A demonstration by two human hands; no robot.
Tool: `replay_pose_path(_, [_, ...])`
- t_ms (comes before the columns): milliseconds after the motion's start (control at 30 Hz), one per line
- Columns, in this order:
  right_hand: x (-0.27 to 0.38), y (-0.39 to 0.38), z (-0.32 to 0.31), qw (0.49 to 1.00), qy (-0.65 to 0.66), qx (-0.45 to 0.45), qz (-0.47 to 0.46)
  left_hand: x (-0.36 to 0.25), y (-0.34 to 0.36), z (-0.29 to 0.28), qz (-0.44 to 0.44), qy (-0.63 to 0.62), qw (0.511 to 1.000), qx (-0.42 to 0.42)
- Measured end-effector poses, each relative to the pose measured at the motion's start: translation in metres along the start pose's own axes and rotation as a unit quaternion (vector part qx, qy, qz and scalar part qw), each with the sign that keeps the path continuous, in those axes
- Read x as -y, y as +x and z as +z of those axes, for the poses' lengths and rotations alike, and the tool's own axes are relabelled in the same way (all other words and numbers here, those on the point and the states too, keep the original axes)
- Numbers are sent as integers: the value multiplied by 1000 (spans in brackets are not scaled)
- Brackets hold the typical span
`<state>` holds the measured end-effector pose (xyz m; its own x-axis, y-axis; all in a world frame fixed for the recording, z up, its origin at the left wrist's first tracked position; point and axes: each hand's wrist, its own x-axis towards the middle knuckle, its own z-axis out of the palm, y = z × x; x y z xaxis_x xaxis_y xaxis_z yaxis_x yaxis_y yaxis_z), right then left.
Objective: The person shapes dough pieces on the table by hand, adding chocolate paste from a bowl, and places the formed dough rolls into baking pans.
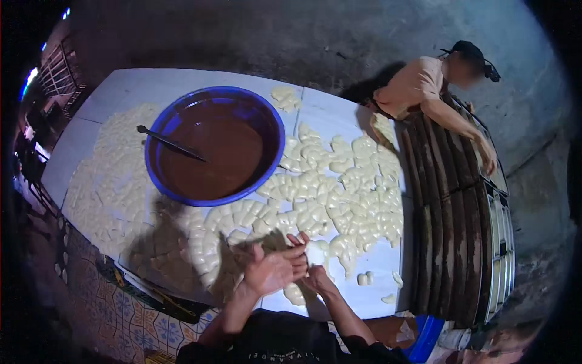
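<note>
Near the table's front edge, my left hand [270, 271] is held palm up, fingers stretched toward the right, nothing lying on its palm. Right beside it, my right hand [316, 279] is closed around a white, soft-looking lump [315, 252], and the left fingertips reach against it. Many glossy, cream-coloured dough-like pieces [357, 200] lie pressed side by side on the white table [373, 306] around both hands. A few small loose pieces [365, 278] sit right of my right hand.
A blue basin [276, 161] of brown liquid stands on the table, a dark long-handled utensil [173, 144] leaning in it. At right, a co-worker [418, 85] bends over stacked dark wooden trays [445, 224]. A blue container [424, 337] stands below the table's near right corner.
</note>
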<state>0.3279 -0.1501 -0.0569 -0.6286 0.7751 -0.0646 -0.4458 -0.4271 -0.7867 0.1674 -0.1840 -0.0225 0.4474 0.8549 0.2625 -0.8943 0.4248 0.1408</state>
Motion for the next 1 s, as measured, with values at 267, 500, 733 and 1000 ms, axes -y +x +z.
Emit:
replay_pose_path(267, [12, 17, 3, 995, -56, 7, -81, -218, 80, -16, -40, 880, 271, -389])
replay_pose_path(500, [13, 9, 2, 998, -19, -57, -37, -212, 61, -16, -194, 805, 417, -376])
replay_pose_path(733, [8, 29, 7, 961, 260, -53, 73, -96, 33, 41, -53, 386, 874, -291])
replay_pose_path(1000, [-9, 9, 27, 953, -227, -184, -81, -3, -2, 3, 54, 337, 842, -417])
